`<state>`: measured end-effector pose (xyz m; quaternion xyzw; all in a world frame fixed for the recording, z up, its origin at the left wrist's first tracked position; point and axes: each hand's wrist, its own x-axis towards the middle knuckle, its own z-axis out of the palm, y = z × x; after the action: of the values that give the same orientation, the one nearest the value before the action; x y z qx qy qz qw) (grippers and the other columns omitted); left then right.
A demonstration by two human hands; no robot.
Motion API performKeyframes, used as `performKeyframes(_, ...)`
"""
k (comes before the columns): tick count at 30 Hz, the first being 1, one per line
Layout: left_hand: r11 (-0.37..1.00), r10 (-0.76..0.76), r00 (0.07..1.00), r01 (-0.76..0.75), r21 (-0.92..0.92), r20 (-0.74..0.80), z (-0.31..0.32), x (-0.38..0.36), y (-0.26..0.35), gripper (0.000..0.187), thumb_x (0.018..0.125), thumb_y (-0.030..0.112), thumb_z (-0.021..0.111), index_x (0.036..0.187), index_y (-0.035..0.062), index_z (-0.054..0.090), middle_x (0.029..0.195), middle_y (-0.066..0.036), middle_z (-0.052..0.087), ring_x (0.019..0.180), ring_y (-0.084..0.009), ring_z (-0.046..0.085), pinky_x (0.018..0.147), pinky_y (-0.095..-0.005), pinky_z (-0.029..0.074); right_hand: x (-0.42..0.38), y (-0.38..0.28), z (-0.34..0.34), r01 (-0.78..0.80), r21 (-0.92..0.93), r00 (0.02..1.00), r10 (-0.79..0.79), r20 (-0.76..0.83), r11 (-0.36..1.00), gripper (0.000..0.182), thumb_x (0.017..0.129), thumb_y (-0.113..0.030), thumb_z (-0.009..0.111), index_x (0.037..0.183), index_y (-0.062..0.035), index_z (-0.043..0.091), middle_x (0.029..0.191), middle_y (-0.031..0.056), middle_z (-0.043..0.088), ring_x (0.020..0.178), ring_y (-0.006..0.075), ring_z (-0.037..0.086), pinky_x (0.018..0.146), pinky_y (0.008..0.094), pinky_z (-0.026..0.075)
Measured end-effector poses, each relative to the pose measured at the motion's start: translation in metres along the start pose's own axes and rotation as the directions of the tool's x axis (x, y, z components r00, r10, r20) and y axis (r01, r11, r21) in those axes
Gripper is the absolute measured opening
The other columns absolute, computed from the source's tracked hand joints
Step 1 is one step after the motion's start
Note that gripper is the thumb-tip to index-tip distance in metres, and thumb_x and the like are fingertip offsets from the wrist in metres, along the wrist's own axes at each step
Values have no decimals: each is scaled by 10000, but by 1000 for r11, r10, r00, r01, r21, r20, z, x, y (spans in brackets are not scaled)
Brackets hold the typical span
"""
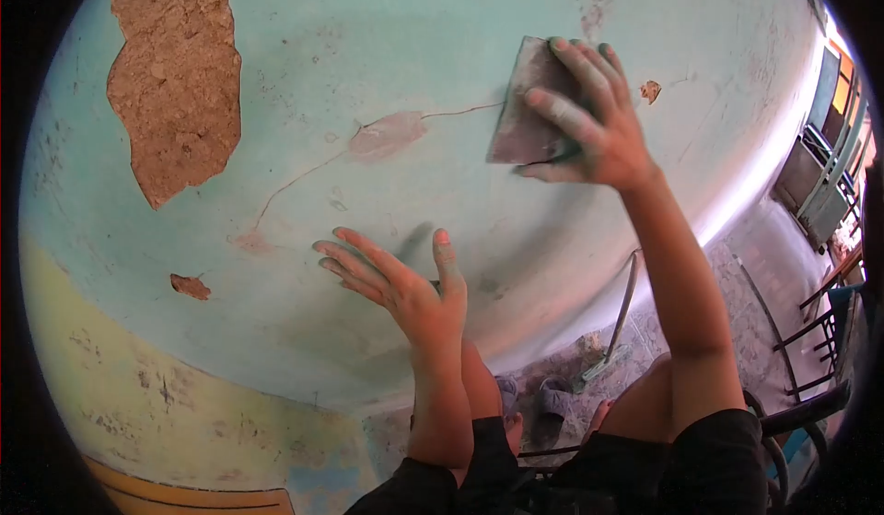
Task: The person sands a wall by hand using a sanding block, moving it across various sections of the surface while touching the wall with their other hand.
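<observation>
My right hand (594, 119) presses a folded piece of sandpaper (522, 101) against the pale green wall (442, 46), fingers spread over its right side. Dust coats the fingers and the sheet. A thin crack runs leftward from the sheet's edge to a smooth pinkish patch (389, 135) and curves on down the wall. Lower and to the left, my left hand (410, 289) is held up close to the wall, empty, its thumb apart from its fingers.
A large area of bare brown plaster (175, 82) shows at upper left, with smaller chips (191, 286) elsewhere. Yellow paint (120, 358) covers the lower left wall. Below are my legs, shoes (552, 400) and a metal rod (624, 308); chairs (824, 331) stand at right.
</observation>
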<state>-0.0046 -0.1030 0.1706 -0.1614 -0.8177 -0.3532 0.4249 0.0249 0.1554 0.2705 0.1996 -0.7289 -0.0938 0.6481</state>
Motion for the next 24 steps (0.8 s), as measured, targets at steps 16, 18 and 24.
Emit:
performKeyframes(16,999,-49,998,49,-13,29,-6,0,5,1018,893,511,601,1518,-53,29,1548,-350,-49,1404,-588,1,1065,-716,133,-42,0,0,-88,27,996,88,11,996,1021,568,-568,858,1401,-164,426,1475,211,386,1358,405,351,1116,577,240)
performKeyframes(18,999,-36,999,36,1,21,-6,0,5,1016,893,509,600,1516,-57,31,1545,-355,-42,1403,-590,4,1063,-718,135,-43,-1,5,-74,13,997,74,-10,997,1030,572,-595,843,1400,-156,418,1474,212,387,1349,410,364,1113,583,237)
performKeyframes(24,1000,-22,1000,22,16,18,-9,-1,6,1013,887,492,615,1513,-65,47,1542,-357,-11,1400,-592,24,1056,-718,166,-47,-1,8,-72,-42,997,70,-41,997,1017,594,-660,792,1396,-159,418,1463,219,396,1334,422,380,1097,616,227)
